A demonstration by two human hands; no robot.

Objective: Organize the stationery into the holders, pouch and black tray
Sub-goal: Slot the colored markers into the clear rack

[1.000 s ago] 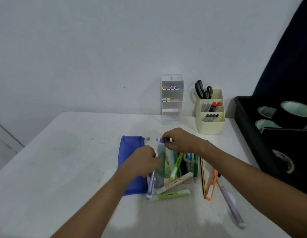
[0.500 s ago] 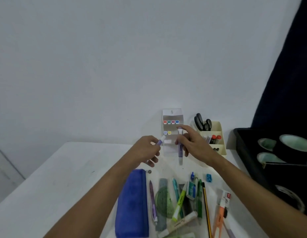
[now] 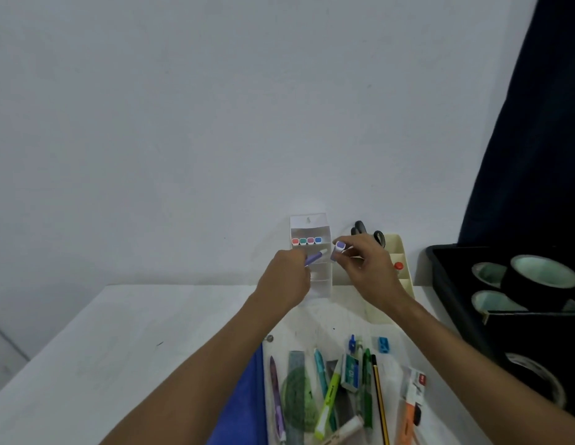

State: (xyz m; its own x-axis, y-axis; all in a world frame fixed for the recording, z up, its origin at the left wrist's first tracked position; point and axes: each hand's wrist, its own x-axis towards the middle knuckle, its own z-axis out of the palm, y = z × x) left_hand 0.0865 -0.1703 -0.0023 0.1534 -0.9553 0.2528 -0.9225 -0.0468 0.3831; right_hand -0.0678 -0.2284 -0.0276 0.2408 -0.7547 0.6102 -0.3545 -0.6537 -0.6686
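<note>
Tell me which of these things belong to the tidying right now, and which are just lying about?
In use: left hand holding purple marker; right hand holding another purple marker; clear holder.

Lying about: blue pouch, pencil, blue sharpener, green highlighter, black tray.

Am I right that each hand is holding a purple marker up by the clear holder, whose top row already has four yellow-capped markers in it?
Not quite. The head view shows the top row's four caps are red, green, pink and blue, not yellow. The rest holds: the left hand and right hand each hold a purple marker, and, by the clear holder.
</note>
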